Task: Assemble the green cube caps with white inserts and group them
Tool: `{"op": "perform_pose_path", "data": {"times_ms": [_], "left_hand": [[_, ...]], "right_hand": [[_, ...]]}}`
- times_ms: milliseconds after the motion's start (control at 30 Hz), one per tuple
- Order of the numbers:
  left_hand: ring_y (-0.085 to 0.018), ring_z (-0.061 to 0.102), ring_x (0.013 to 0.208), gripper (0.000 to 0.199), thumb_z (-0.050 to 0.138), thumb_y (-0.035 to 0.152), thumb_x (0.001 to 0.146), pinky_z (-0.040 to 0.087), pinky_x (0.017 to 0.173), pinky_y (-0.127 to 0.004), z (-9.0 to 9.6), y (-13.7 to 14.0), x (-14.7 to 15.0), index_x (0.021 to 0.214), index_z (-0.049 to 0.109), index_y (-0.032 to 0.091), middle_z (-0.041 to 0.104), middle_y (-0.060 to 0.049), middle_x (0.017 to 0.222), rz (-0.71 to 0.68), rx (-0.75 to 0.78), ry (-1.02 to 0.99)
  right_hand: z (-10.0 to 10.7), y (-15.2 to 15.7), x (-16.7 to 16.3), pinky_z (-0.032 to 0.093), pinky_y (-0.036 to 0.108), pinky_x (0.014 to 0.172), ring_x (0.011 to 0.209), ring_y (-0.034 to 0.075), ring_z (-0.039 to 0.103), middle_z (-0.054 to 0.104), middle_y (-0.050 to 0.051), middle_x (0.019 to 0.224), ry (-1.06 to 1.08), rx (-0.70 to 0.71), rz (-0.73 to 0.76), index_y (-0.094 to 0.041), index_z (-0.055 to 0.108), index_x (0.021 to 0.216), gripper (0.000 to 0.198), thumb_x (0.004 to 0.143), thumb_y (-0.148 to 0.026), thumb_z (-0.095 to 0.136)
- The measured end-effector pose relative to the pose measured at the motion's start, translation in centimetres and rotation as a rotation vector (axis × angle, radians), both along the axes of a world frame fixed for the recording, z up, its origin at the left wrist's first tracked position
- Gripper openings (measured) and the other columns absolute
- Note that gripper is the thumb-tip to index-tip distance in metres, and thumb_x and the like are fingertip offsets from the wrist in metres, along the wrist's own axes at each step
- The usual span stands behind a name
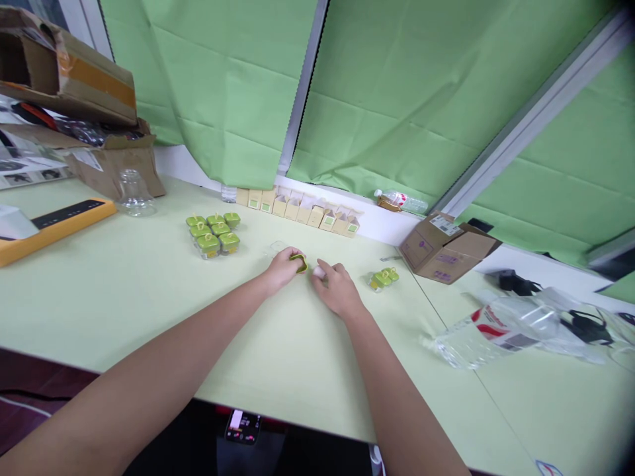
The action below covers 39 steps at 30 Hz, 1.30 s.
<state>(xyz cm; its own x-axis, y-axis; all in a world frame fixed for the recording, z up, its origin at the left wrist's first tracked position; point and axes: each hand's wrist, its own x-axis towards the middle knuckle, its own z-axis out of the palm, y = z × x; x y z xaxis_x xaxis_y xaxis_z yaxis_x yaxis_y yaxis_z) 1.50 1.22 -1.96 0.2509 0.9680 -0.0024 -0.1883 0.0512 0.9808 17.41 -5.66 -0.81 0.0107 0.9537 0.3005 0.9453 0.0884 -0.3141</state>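
Observation:
Near the middle of the table (278, 344), my left hand (282, 272) is closed on a small green lid (300, 262), its hollow side turned toward my right hand. A small whitish piece (319, 272) sits between the thumb and fingers of my right hand (340, 289); its kind is too small to make out. Just behind my left hand lies a clear plastic piece (274, 248), partly hidden by it. To the left stand several small clear boxes with green lids (208, 243). A smaller group of green-lidded boxes (381, 279) is right of my right hand.
A row of small cardboard boxes (292, 206) lines the back edge. A brown carton (441, 250) and a large clear bottle (489, 334) are on the right. At left are an orange power strip (74, 225), a clear jar (133, 195) and stacked cartons (94, 82).

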Motion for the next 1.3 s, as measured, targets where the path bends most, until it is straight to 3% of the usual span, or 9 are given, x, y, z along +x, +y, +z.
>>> {"op": "perform_pose_path", "data": {"times_ms": [100, 233, 300, 433, 667, 767, 900, 1100, 1300], "left_hand": [[-0.016, 0.063, 0.078, 0.017, 0.067, 0.016, 0.073, 0.049, 0.073, -0.028, -0.6, 0.2, 0.1, 0.086, 0.056, 0.018, 0.066, -0.006, 0.092, 0.008, -0.005, 0.032], [-0.015, 0.062, 0.070, 0.019, 0.064, 0.020, 0.078, 0.049, 0.068, -0.029, -0.6, -0.3, 0.5, 0.091, 0.051, 0.020, 0.062, -0.001, 0.079, -0.025, -0.024, 0.009], [-0.015, 0.061, 0.069, 0.016, 0.059, 0.016, 0.079, 0.049, 0.067, -0.028, -0.2, -0.9, 0.7, 0.093, 0.051, 0.020, 0.061, -0.001, 0.078, -0.069, -0.052, -0.041], [-0.014, 0.059, 0.071, 0.017, 0.055, 0.011, 0.075, 0.049, 0.066, -0.027, 0.9, -2.0, 0.9, 0.091, 0.059, 0.016, 0.062, -0.004, 0.082, -0.170, -0.113, -0.193], [-0.016, 0.062, 0.082, 0.017, 0.057, 0.023, 0.079, 0.050, 0.073, -0.027, 1.1, -2.1, 0.9, 0.089, 0.067, 0.014, 0.065, -0.006, 0.091, -0.229, -0.130, -0.359], [-0.017, 0.063, 0.084, 0.017, 0.058, 0.023, 0.080, 0.050, 0.077, -0.028, 1.0, -2.1, 1.2, 0.089, 0.067, 0.013, 0.067, -0.007, 0.093, -0.211, -0.104, -0.395], [-0.015, 0.063, 0.081, 0.015, 0.056, 0.022, 0.082, 0.049, 0.076, -0.027, 1.0, -2.2, 1.2, 0.088, 0.067, 0.014, 0.067, -0.006, 0.092, -0.213, -0.061, -0.435], [-0.015, 0.062, 0.083, 0.016, 0.056, 0.025, 0.085, 0.047, 0.071, -0.024, 1.1, -2.6, 1.2, 0.091, 0.067, 0.015, 0.067, -0.008, 0.096, -0.231, -0.053, -0.385], [-0.015, 0.062, 0.082, 0.019, 0.055, 0.027, 0.088, 0.048, 0.071, -0.025, 0.8, -2.3, 1.2, 0.093, 0.068, 0.014, 0.067, -0.008, 0.093, -0.246, -0.055, -0.374]], "right_hand": [[0.4, 0.0, 0.1, 0.045, 0.043, 0.097, 0.110, 0.028, 0.057, 0.056, 0.014, 0.116, 0.110, 0.154, 0.031, -0.023, 0.060, 0.130, 0.043, 0.089, -0.037, 0.057], [1.1, -0.1, -0.8, 0.048, 0.039, 0.097, 0.105, 0.023, 0.058, 0.059, 0.008, 0.111, 0.234, 0.361, 0.207, -0.024, 0.072, 0.101, 0.019, 0.090, -0.031, 0.057], [1.1, -0.2, -1.5, 0.048, 0.040, 0.097, 0.105, 0.023, 0.057, 0.060, 0.008, 0.115, 0.214, 0.361, 0.258, -0.026, 0.074, 0.098, 0.018, 0.089, -0.028, 0.058], [0.5, 0.2, -2.0, 0.050, 0.043, 0.096, 0.102, 0.024, 0.057, 0.061, 0.009, 0.118, 0.182, 0.316, 0.220, -0.026, 0.075, 0.103, 0.023, 0.088, -0.023, 0.058], [0.1, 0.6, -2.1, 0.057, 0.033, 0.076, 0.086, 0.017, 0.062, 0.058, 0.007, 0.115, 0.426, 0.264, 0.177, -0.024, 0.077, 0.083, 0.014, 0.081, -0.020, 0.064], [0.1, 0.6, -2.5, 0.057, 0.032, 0.072, 0.083, 0.016, 0.062, 0.058, 0.007, 0.115, 0.495, 0.300, 0.169, -0.024, 0.078, 0.086, 0.015, 0.081, -0.020, 0.064], [0.1, 0.6, -2.8, 0.057, 0.031, 0.073, 0.084, 0.015, 0.063, 0.061, 0.006, 0.114, 0.508, 0.332, 0.215, -0.026, 0.077, 0.096, 0.023, 0.083, -0.019, 0.060], [0.2, 0.5, -2.7, 0.057, 0.032, 0.073, 0.090, 0.018, 0.062, 0.059, 0.007, 0.108, 0.488, 0.353, 0.195, -0.024, 0.076, 0.085, 0.019, 0.082, -0.018, 0.059], [0.7, 0.3, -2.6, 0.052, 0.038, 0.092, 0.102, 0.022, 0.057, 0.060, 0.009, 0.109, 0.230, 0.450, 0.268, -0.022, 0.072, 0.089, 0.021, 0.087, -0.014, 0.052]]}}
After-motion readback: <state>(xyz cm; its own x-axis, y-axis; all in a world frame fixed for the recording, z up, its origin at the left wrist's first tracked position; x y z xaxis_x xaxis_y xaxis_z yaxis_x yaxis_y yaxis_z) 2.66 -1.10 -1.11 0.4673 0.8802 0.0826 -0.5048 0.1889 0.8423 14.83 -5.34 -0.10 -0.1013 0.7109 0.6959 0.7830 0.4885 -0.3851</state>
